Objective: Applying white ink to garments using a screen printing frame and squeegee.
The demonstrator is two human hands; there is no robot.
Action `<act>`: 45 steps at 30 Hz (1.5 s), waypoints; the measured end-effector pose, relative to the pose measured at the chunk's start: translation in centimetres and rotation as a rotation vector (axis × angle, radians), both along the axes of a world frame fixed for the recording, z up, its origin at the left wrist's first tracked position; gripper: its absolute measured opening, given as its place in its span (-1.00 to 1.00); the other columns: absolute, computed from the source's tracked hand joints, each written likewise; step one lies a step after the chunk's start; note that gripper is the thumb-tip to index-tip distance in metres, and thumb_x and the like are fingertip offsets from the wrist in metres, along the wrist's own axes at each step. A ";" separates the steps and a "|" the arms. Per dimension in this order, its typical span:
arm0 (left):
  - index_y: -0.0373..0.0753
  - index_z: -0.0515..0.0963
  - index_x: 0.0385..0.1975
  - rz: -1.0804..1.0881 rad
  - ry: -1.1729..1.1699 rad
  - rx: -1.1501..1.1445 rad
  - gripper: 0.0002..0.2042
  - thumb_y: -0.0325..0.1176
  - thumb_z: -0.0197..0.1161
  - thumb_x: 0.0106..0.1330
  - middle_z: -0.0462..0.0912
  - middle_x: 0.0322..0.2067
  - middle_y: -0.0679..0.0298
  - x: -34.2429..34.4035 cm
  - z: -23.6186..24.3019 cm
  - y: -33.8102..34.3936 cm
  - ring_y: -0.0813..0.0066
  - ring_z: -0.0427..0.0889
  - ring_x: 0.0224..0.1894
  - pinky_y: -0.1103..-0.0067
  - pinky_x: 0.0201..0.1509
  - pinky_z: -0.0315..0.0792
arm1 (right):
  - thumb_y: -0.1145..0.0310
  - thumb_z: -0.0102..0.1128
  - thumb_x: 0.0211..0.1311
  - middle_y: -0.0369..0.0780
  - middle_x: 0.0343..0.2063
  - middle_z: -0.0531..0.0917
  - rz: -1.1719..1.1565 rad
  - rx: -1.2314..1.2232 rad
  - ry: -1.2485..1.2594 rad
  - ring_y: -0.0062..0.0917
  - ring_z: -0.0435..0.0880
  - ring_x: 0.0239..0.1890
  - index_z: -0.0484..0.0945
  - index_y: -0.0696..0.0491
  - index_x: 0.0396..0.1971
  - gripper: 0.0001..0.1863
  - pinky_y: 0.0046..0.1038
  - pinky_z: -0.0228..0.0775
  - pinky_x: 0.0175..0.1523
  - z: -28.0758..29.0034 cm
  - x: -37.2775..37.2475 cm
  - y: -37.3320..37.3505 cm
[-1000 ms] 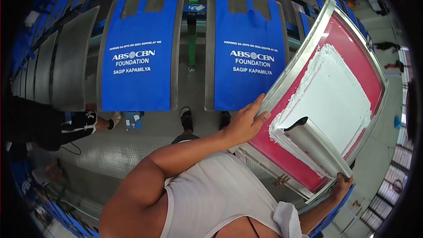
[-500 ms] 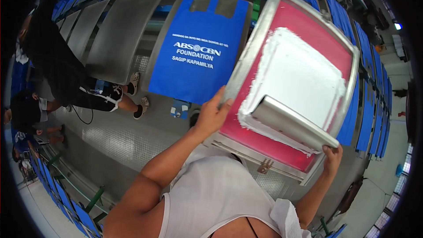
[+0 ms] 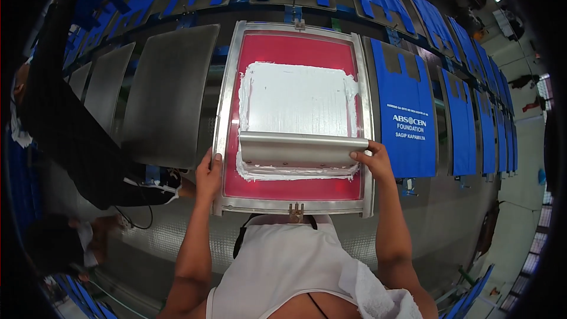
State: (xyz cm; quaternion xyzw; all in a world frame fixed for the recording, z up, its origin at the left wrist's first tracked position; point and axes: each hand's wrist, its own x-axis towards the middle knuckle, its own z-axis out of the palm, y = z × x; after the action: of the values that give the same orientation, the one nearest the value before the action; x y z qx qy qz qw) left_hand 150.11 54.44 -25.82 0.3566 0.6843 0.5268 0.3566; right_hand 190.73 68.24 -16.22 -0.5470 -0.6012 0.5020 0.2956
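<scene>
A screen printing frame (image 3: 224, 97) with a metal border and pink mesh lies nearly level in front of me. Thick white ink (image 3: 298, 97) covers the middle of its mesh in a rough rectangle. Across the near part of the ink rests a wide metal squeegee (image 3: 301, 150). My left hand (image 3: 208, 176) is closed round the frame's left rail, near its lower corner. At the squeegee's right end, my right hand (image 3: 375, 159) pinches the metal holder beside the right rail. Whatever lies under the frame is hidden.
To the right, a blue bag with white print (image 3: 407, 124) lies on a board. More blue bags (image 3: 460, 118) continue along the row and behind it. Bare grey boards (image 3: 171, 88) stand to the left. A person in dark clothes (image 3: 77, 124) is at the far left, near a cable (image 3: 139, 224).
The frame, earlier tilted and raised at the right, has swung left and straightened in front of me. The printed bag now shows on its right. Both hands kept their holds.
</scene>
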 end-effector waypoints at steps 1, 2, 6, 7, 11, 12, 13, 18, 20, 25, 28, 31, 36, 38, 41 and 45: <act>-0.38 0.35 0.14 -0.005 0.001 -0.004 -0.56 -0.23 0.08 0.38 0.58 -0.07 0.16 -1.0 -0.3 0.2 0.57 0.48 -0.07 0.61 0.06 0.33 | 0.41 0.42 -0.15 -0.22 -0.41 0.66 -0.014 -0.021 0.037 -0.58 0.57 -0.34 0.64 0.20 -0.31 -0.67 -0.52 0.40 -0.17 0.0 -1.2 0.0; -0.38 0.35 0.14 -0.018 -0.009 -0.007 -0.56 -0.23 0.08 0.38 0.58 -0.07 0.16 -1.2 -1.1 0.6 0.57 0.48 -0.07 0.61 0.06 0.33 | 0.41 0.42 -0.15 -0.22 -0.41 0.66 -0.028 -0.023 0.028 -0.58 0.57 -0.34 0.64 0.20 -0.31 -0.67 -0.52 0.40 -0.17 0.2 -1.5 0.5; -0.38 0.38 0.11 0.024 0.116 -0.075 -0.55 -0.18 0.10 0.37 0.58 -0.09 0.15 -3.1 -3.0 2.8 0.55 0.48 -0.10 0.64 0.03 0.32 | 0.32 0.43 -0.17 -0.27 -0.44 0.66 0.035 0.074 -0.102 -0.61 0.54 -0.35 0.64 0.18 -0.34 -0.65 -0.50 0.37 -0.18 -0.2 -1.8 2.5; -0.38 0.38 0.11 -0.018 -0.006 -0.032 -0.56 -0.17 0.07 0.38 0.59 -0.11 0.17 -3.2 -2.7 2.8 0.56 0.48 -0.11 0.63 0.01 0.33 | 0.31 0.43 -0.17 -0.28 -0.45 0.65 0.017 0.071 -0.107 -0.62 0.53 -0.35 0.65 0.18 -0.34 -0.65 -0.50 0.37 -0.18 -0.2 -1.8 2.5; -0.39 0.35 0.14 0.014 -0.017 -0.015 -0.56 -0.19 0.05 0.40 0.55 -0.04 0.16 -4.5 -3.5 2.1 0.54 0.48 -0.06 0.63 0.05 0.32 | 0.31 0.47 -0.19 -0.36 -0.56 0.58 0.025 0.018 -0.011 -0.70 0.47 -0.46 0.63 0.16 -0.40 -0.67 -0.58 0.32 -0.29 -1.3 -2.8 2.6; -0.39 0.34 0.15 0.022 -0.040 -0.032 -0.55 -0.20 0.05 0.40 0.54 -0.01 0.15 -4.8 -3.4 2.2 0.54 0.48 -0.04 0.63 0.07 0.31 | 0.31 0.47 -0.20 -0.36 -0.56 0.58 0.022 0.035 -0.045 -0.69 0.46 -0.47 0.64 0.15 -0.38 -0.67 -0.58 0.32 -0.29 -1.2 -3.1 2.6; -0.39 0.34 0.15 0.006 -0.043 -0.034 -0.55 -0.20 0.05 0.40 0.54 -0.01 0.15 -4.6 -3.5 2.3 0.54 0.48 -0.04 0.63 0.07 0.31 | 0.31 0.47 -0.20 -0.35 -0.55 0.58 0.011 0.047 -0.035 -0.69 0.46 -0.47 0.64 0.15 -0.37 -0.66 -0.58 0.32 -0.28 -0.8 -3.1 2.3; -0.42 0.30 0.16 0.037 -0.102 -0.019 -0.54 -0.22 0.06 0.40 0.52 0.01 0.14 -3.6 -3.0 1.4 0.54 0.47 -0.01 0.63 0.10 0.29 | 0.31 0.47 -0.20 -0.32 -0.53 0.60 0.040 0.025 0.019 -0.68 0.47 -0.46 0.65 0.14 -0.36 -0.66 -0.58 0.35 -0.27 -1.9 -2.4 2.3; -0.42 0.31 0.16 0.095 -0.090 -0.098 -0.55 -0.23 0.06 0.39 0.52 0.01 0.14 -3.3 -4.1 1.0 0.54 0.46 0.00 0.63 0.11 0.28 | 0.31 0.47 -0.19 -0.31 -0.51 0.62 0.089 0.035 -0.113 -0.67 0.51 -0.42 0.65 0.14 -0.37 -0.67 -0.56 0.37 -0.26 -2.9 -1.8 3.0; -0.33 0.39 0.12 0.062 0.028 -0.113 -0.55 -0.15 0.11 0.36 0.60 -0.15 0.24 -0.9 -2.2 2.6 0.62 0.48 -0.14 0.66 -0.01 0.34 | 0.33 0.45 -0.15 -0.29 -0.49 0.63 0.046 -0.073 -0.129 -0.64 0.56 -0.38 0.66 0.13 -0.34 -0.68 -0.55 0.39 -0.22 -2.6 -0.7 2.8; -0.32 0.38 0.13 0.102 -0.016 -0.099 -0.53 -0.12 0.11 0.35 0.59 -0.13 0.23 -1.3 -2.7 2.6 0.60 0.48 -0.12 0.65 0.01 0.33 | 0.35 0.44 -0.14 -0.28 -0.46 0.63 0.042 -0.022 -0.013 -0.63 0.55 -0.37 0.65 0.14 -0.30 -0.67 -0.56 0.38 -0.19 -2.8 -1.6 3.5; -0.31 0.38 0.14 0.104 -0.032 -0.079 -0.51 -0.10 0.12 0.34 0.58 -0.10 0.21 -1.7 -3.4 2.2 0.57 0.48 -0.10 0.64 0.02 0.33 | 0.36 0.43 -0.13 -0.28 -0.44 0.64 0.062 -0.033 0.022 -0.63 0.55 -0.34 0.65 0.15 -0.26 -0.65 -0.56 0.37 -0.15 -3.4 -1.9 3.6; -0.32 0.36 0.15 0.076 0.014 -0.105 -0.49 -0.08 0.13 0.33 0.57 -0.09 0.20 -1.4 -2.8 1.9 0.57 0.48 -0.09 0.64 0.03 0.33 | 0.36 0.43 -0.13 -0.25 -0.40 0.65 0.067 -0.023 -0.044 -0.61 0.57 -0.31 0.64 0.16 -0.26 -0.64 -0.55 0.38 -0.12 -2.9 -1.5 3.3; -0.33 0.36 0.15 0.049 -0.014 -0.076 -0.48 -0.07 0.13 0.34 0.57 -0.09 0.22 -1.5 -3.1 1.7 0.57 0.48 -0.09 0.64 0.03 0.33 | 0.36 0.44 -0.13 -0.24 -0.38 0.65 0.069 -0.008 -0.050 -0.60 0.57 -0.30 0.64 0.17 -0.26 -0.63 -0.54 0.38 -0.11 -2.9 -1.3 3.0; -0.34 0.35 0.14 0.045 -0.065 -0.061 -0.49 -0.08 0.12 0.34 0.57 -0.10 0.22 -1.8 -3.6 1.4 0.57 0.47 -0.09 0.65 0.03 0.33 | 0.37 0.45 -0.12 -0.21 -0.33 0.66 0.079 -0.080 0.000 -0.57 0.58 -0.24 0.63 0.16 -0.23 -0.62 -0.50 0.39 -0.06 -3.1 -1.1 2.6; -0.35 0.35 0.15 0.071 -0.061 -0.084 -0.49 -0.09 0.11 0.35 0.58 -0.09 0.19 -1.9 -4.2 1.1 0.56 0.49 -0.09 0.64 0.03 0.33 | 0.38 0.45 -0.12 -0.21 -0.32 0.66 0.096 -0.038 -0.069 -0.58 0.58 -0.24 0.62 0.17 -0.22 -0.62 -0.48 0.40 -0.06 -2.7 -1.7 2.5</act>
State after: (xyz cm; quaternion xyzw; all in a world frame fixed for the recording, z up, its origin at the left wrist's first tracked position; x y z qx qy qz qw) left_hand 148.18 55.52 -29.98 0.3006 0.7069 0.5203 0.3730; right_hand 189.07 70.77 -18.95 -0.5399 -0.6270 0.5078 0.2398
